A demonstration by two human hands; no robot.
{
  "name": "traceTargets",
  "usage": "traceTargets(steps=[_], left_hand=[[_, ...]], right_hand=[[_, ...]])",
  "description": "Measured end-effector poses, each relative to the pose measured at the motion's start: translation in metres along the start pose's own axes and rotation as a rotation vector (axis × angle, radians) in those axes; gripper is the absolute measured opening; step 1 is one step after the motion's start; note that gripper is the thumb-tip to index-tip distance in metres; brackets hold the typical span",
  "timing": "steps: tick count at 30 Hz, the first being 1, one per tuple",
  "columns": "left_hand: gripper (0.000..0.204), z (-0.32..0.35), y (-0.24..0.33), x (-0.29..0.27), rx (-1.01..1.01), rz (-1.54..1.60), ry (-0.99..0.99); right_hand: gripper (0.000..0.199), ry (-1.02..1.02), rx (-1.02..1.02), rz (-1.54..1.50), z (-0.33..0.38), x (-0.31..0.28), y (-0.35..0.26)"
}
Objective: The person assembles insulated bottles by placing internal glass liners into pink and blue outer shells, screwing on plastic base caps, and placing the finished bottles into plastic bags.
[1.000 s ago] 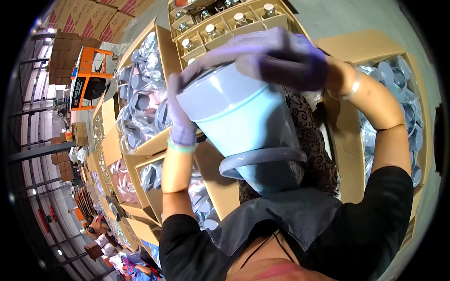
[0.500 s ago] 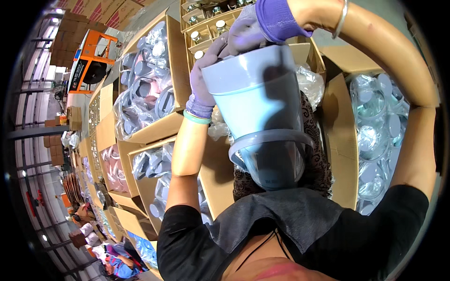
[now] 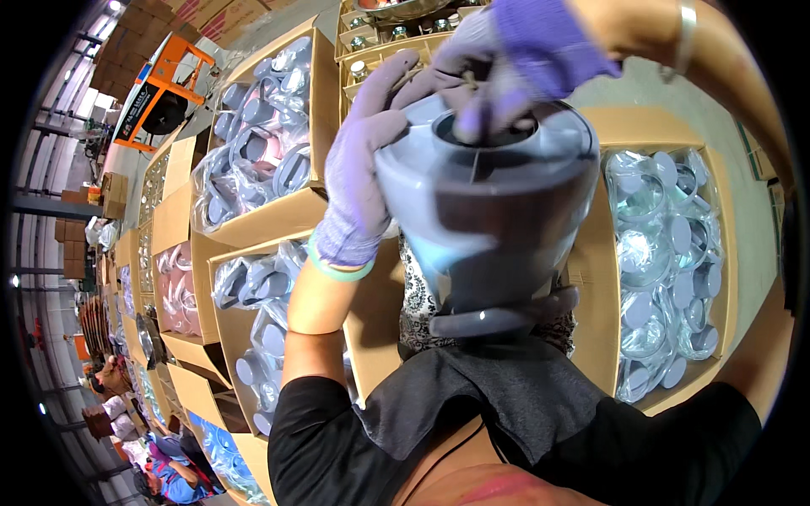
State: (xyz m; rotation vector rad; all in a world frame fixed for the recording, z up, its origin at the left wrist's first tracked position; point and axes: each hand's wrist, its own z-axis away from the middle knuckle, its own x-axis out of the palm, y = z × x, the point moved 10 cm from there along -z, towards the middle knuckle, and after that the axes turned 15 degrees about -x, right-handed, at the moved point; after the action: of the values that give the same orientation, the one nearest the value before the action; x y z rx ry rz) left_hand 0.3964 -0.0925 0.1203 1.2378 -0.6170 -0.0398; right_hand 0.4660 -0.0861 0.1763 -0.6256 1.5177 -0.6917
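Note:
Upright in front of my chest is a large, tapered blue-grey plastic vessel [image 3: 498,211], wide end up, with a curved band [image 3: 498,314] round its lower part. My left hand [image 3: 363,164], in a purple-grey knit glove, grips the vessel's left side at the rim. Gloved the same way, my right hand [image 3: 494,76] reaches over the top with its fingers bent down into the round central opening [image 3: 506,133]. Motion blurs those fingertips, and what they pinch, if anything, is hidden. Below, the vessel covers part of a dark patterned cloth [image 3: 416,295].
An open carton [image 3: 727,261] of wrapped blue-grey parts stands on the right. More such cartons [image 3: 324,110] line the left side. A divided carton [image 3: 343,88] with metal-topped items is beyond my hands. An orange-framed machine [image 3: 164,97] and a person [image 3: 177,481] are farther left.
The vessel's top has tilted toward view, showing its central opening. My right hand has moved from the far rim into that opening. My left hand keeps hold of the side.

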Motion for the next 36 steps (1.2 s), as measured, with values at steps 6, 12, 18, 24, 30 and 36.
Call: traceTargets(steps=[6,12,18,24,30,36], left_hand=[[0.077,0.035,0.007,0.014,-0.096,0.091,0.063],[0.058,0.032,-0.003,0.009,0.212,-0.107,-0.192],[0.027,0.041,0.001,0.002,1.067,-0.956,0.104],[0.069,0.015,-0.002,-0.019,0.182,0.062,-0.115],[0.07,-0.016,-0.018,-0.106,0.132,0.111,0.019],[0.062,-0.091,-0.05,-0.1,0.011,0.065,-0.024]], right_hand=[[0.03,-0.012,0.109,0.068,-0.007,0.021,-0.042],[0.043,0.078,0.574,0.576,0.012,0.022,-0.049],[0.053,0.027,0.58,0.817,0.013,0.027,-0.021],[0.039,0.157,0.569,0.261,0.023,-0.012,-0.012],[0.074,0.293,0.747,0.452,0.153,0.068,0.268],[0.073,0.365,0.912,0.302,0.208,0.133,0.4]])
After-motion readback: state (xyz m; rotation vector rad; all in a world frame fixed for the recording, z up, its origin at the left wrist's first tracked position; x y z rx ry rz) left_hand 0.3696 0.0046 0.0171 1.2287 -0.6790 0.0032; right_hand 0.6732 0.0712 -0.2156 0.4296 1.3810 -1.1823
